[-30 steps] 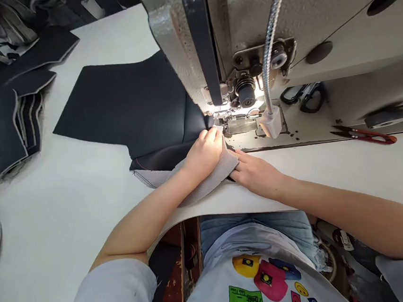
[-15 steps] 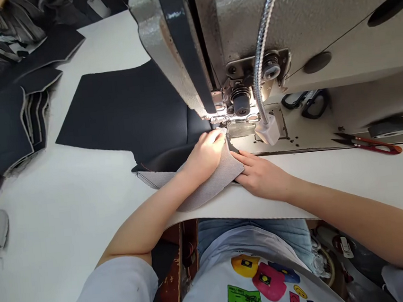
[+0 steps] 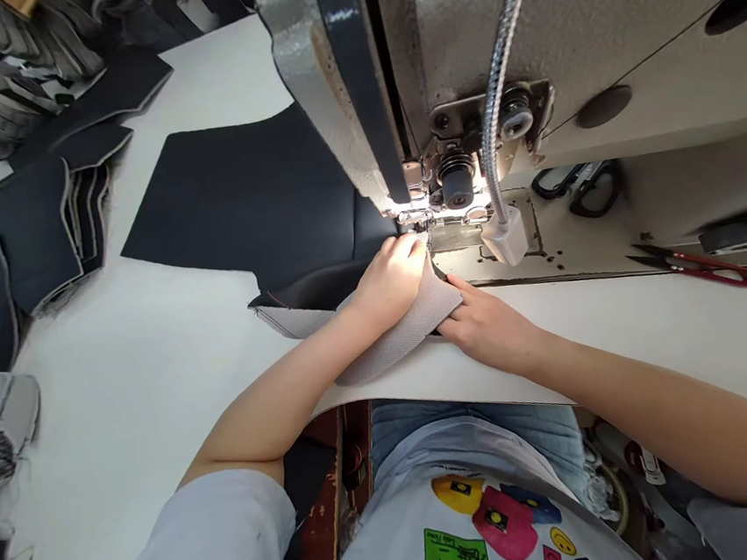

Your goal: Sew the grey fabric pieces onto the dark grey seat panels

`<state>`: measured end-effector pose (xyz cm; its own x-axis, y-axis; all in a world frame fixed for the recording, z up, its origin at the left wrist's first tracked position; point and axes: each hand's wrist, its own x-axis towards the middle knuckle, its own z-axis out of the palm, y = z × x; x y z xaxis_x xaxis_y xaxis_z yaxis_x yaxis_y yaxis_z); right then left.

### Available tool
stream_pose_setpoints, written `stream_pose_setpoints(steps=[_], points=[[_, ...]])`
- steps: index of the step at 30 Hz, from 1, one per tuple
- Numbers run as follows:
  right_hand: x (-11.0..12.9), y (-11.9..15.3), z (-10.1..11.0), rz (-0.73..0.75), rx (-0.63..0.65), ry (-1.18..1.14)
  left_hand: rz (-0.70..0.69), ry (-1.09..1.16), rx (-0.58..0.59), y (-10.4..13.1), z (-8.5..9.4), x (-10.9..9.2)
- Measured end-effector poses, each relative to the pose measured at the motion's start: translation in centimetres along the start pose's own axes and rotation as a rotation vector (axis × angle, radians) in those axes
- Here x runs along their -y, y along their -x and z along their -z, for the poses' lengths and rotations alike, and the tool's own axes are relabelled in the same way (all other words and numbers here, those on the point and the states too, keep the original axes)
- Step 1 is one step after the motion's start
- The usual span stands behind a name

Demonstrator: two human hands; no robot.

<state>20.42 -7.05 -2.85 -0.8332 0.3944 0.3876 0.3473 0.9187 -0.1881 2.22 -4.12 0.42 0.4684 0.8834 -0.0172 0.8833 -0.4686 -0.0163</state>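
A black fabric panel [image 3: 240,200] lies under the sewing machine [image 3: 457,52], its near edge folded back so the grey mesh underside [image 3: 411,333] shows. My left hand [image 3: 390,283] is closed on the folded edge, its fingertips just in front of the lit presser foot [image 3: 415,217]. To its right, my right hand [image 3: 490,326] grips the corner of the same panel, with some fingers hidden by the grey flap. The needle tip cannot be made out.
Black panels [image 3: 24,221] lie stacked at the left, with grey pieces [image 3: 10,421] nearer. Black-handled scissors [image 3: 579,187] and red-handled thread snips [image 3: 699,264] lie right of the needle area. A flexible lamp [image 3: 506,234] hangs close above the machine bed.
The whole view has shifted slightly, so most things appear further right. My right hand's fingers have slipped further behind the grey flap; my left hand keeps its hold by the presser foot.
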Motion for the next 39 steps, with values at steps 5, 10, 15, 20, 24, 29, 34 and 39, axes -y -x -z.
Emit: stream_pose_setpoints(steps=[5, 10, 15, 20, 24, 29, 34, 39], points=[[-0.1, -0.1, 0.4, 0.014, 0.019, 0.066, 0.05, -0.001, 0.002, -0.2, 0.2, -0.3], [-0.7, 0.0, 1.2, -0.017, 0.068, 0.088, 0.089, 0.003, -0.016, -0.7, 0.2, -0.6], [-1.0, 0.0, 1.5, -0.001, 0.021, 0.079, 0.104, -0.044, -0.01, -0.6, 0.5, -0.7], [-1.1, 0.3, 1.0, -0.017, -0.008, 0.069, 0.152, -0.095, -0.069, -0.2, 0.6, -1.0], [-1.2, 0.6, 0.9, -0.017, -0.002, 0.081, 0.156, -0.149, -0.064, -0.1, 0.8, -1.2], [-0.9, 0.6, 1.2, 0.0, -0.003, 0.114, 0.167, -0.117, -0.036, 0.3, 0.9, -1.1], [-0.7, 0.5, 1.3, 0.008, 0.029, 0.142, 0.183, -0.073, -0.016, 0.6, 0.9, -1.0], [-0.9, 0.5, 1.6, 0.023, 0.024, 0.144, 0.189, -0.096, -0.002, 0.4, 1.1, -1.3]])
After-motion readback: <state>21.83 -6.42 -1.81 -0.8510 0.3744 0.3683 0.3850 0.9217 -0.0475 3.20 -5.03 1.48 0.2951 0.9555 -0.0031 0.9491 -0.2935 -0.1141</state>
